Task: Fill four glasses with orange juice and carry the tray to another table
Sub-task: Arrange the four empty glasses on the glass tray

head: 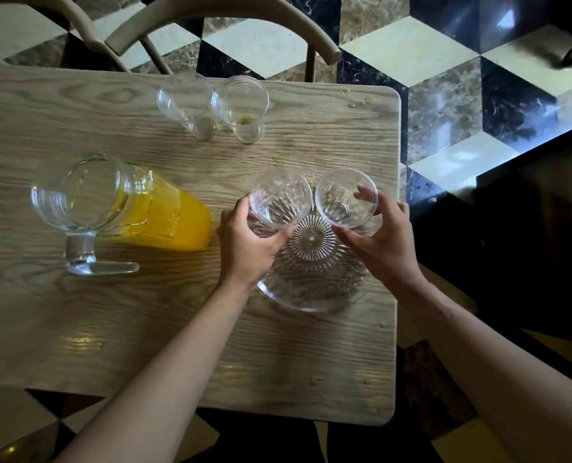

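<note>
1. At the left of the bench (77,329) you see the glass pitcher (110,202). It stands upright with orange juice (177,222) in its lower part, and its handle (87,259) points toward you.
2. Farther back, near the middle of the far edge, two empty glasses (211,108) stand side by side, touching or almost touching. The right one has a small yellow rest at its bottom.
3. Your left hand (247,242) grips a patterned empty glass (280,202): the fingers are curled around its left side and the thumb is at its near side. This glass is over the far left part of the clear ribbed tray (311,279). You cannot tell if it already stands on the tray.
4. The tray lies flat on the bench near its right edge, just in front of you.
5. Your right hand (381,238) holds a second empty glass (346,198) at its right side, with the fingers curved loosely around the rim and the thumb below. It is just beside the first glass, over the far right part of the tray.
</note>
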